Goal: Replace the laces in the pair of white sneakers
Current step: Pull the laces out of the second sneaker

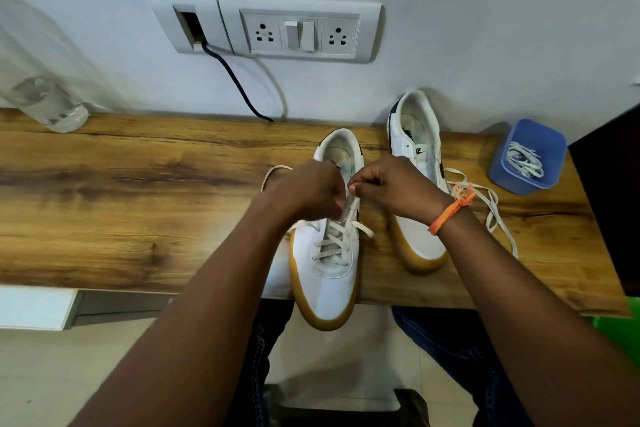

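Observation:
Two white sneakers with tan soles stand on the wooden table (pixel 138 184), toes toward me. The near sneaker (pixel 329 274) overhangs the front edge and has a cream lace (pixel 334 243) threaded through its lower eyelets. My left hand (pixel 311 192) grips the lace over the upper eyelets on the left. My right hand (pixel 391 189) pinches the lace end between thumb and fingers just right of the tongue. The second sneaker (pixel 419 135) stands behind my right hand with no lace in it. A loose lace (pixel 491 211) lies to its right.
A blue plastic tub (pixel 526 156) holding more white laces stands at the table's right end. A clear water bottle (pixel 45 104) leans at the back left. A wall socket panel (pixel 298 31) with a dark cable (pixel 239 87) hangs above the table. My knees are below the front edge.

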Demonstrator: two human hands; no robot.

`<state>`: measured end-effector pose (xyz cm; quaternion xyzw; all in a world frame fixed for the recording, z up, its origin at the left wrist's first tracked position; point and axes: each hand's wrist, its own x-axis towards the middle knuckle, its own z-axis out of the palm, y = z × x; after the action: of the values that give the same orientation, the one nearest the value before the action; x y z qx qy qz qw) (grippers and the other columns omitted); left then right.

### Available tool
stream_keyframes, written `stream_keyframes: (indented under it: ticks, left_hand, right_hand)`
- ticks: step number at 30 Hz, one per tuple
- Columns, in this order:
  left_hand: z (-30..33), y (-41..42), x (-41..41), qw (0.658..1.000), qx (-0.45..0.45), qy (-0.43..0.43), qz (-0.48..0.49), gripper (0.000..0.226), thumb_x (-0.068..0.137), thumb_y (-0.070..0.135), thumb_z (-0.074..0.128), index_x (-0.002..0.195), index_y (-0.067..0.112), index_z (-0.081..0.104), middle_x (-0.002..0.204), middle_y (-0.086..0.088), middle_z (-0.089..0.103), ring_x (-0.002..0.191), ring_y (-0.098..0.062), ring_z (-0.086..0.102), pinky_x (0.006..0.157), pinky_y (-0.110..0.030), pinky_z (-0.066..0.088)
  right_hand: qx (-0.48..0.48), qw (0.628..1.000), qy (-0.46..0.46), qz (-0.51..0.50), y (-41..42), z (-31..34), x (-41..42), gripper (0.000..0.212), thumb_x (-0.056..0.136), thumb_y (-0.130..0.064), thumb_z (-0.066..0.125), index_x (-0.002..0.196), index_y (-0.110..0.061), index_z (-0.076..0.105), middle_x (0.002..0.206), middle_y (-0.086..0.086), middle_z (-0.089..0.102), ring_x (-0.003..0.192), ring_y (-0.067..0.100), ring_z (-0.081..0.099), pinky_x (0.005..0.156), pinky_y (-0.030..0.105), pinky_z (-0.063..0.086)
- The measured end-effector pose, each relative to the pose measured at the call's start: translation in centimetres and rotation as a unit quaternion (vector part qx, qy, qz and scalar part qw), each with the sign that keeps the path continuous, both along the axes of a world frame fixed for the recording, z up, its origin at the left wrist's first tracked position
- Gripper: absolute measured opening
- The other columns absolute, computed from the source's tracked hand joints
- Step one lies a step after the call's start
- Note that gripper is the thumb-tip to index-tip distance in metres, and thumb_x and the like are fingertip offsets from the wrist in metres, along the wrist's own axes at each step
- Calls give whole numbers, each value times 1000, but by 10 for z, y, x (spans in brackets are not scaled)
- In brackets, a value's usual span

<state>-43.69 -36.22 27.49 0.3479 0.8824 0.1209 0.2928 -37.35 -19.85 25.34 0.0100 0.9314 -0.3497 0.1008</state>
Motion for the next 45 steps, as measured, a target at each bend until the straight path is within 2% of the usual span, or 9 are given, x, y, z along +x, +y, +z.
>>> stream_keyframes:
  ticks: [3, 7, 13, 20, 27, 34, 40, 43, 45]
  left_hand:
    - [-7, 5, 5, 1000, -19, -19, -9, 12, 84, 20, 74, 95, 18, 78, 98, -1, 73, 89, -16, 66, 78, -32, 55]
    - [4, -3, -3, 998, -13, -58, 7, 15, 88, 22, 70, 95, 12, 77, 95, -3, 72, 87, -17, 66, 75, -31, 52]
    - [11, -51, -37, 969, -42, 111, 216, 25, 75, 31, 72, 63, 13, 60, 72, -7, 61, 68, -22, 58, 54, -27, 40]
    - [10, -33, -20, 953, -39, 120, 274, 17, 75, 5, 60, 63, 11, 49, 64, -4, 52, 59, -21, 51, 48, -26, 31]
    - [20, -57, -25, 911, -78, 159, 372, 14, 79, 9, 59, 72, 10, 48, 75, -6, 50, 73, -28, 50, 63, -34, 40]
    - [2, -39, -30, 943, -28, 103, 316, 14, 78, 10, 61, 67, 10, 52, 72, -7, 57, 68, -23, 56, 57, -32, 42]
    - [-14, -11, -19, 967, 59, 10, 246, 45, 72, 52, 77, 73, 8, 66, 64, -3, 61, 63, -20, 61, 65, -37, 56]
    - [-16, -10, -18, 962, 76, -9, 262, 42, 67, 44, 82, 78, 6, 67, 68, -5, 63, 60, -19, 62, 65, -39, 59]
    - [-14, -9, -17, 960, 81, -17, 269, 34, 66, 32, 83, 79, 5, 67, 69, -7, 64, 60, -22, 64, 63, -39, 59]
  right_hand:
    - [8, 1000, 4, 6, 1, 0, 0, 13, 89, -18, 67, 89, -12, 79, 81, -2, 73, 67, 1, 58, 56, 6, 33]
    - [1, 1000, 2, 2, 2, -1, 0, 13, 89, -18, 67, 91, -12, 79, 87, -1, 75, 79, 8, 64, 65, 16, 42]
    - [-13, 1000, -4, -5, 3, 0, 2, 14, 90, -15, 66, 93, -9, 78, 94, -2, 75, 79, 1, 59, 65, 3, 37]
    - [-17, 1000, -6, -5, 2, 0, 2, 14, 90, -16, 66, 92, -10, 78, 90, -4, 75, 70, -10, 57, 61, 2, 36]
    - [-14, 1000, -5, -1, 2, 2, 2, 14, 91, -17, 65, 92, -10, 78, 91, -1, 75, 85, 9, 66, 77, 26, 50]
    - [20, 999, 36, -8, -11, 6, 7, 16, 90, -21, 63, 88, -17, 79, 85, -3, 75, 76, 12, 65, 70, 32, 53]
    - [169, 984, 5, 48, -56, 4, 21, 21, 85, -38, 65, 81, -21, 76, 77, -3, 71, 73, 17, 64, 51, 21, 34]
    - [160, 987, -31, 16, -64, 0, 23, 19, 84, -36, 69, 88, -18, 74, 86, 1, 71, 81, 19, 65, 55, 22, 36]
    - [99, 993, -57, 13, -59, 3, 22, 13, 83, -27, 72, 76, -17, 73, 75, -2, 69, 71, 12, 64, 60, 23, 39]
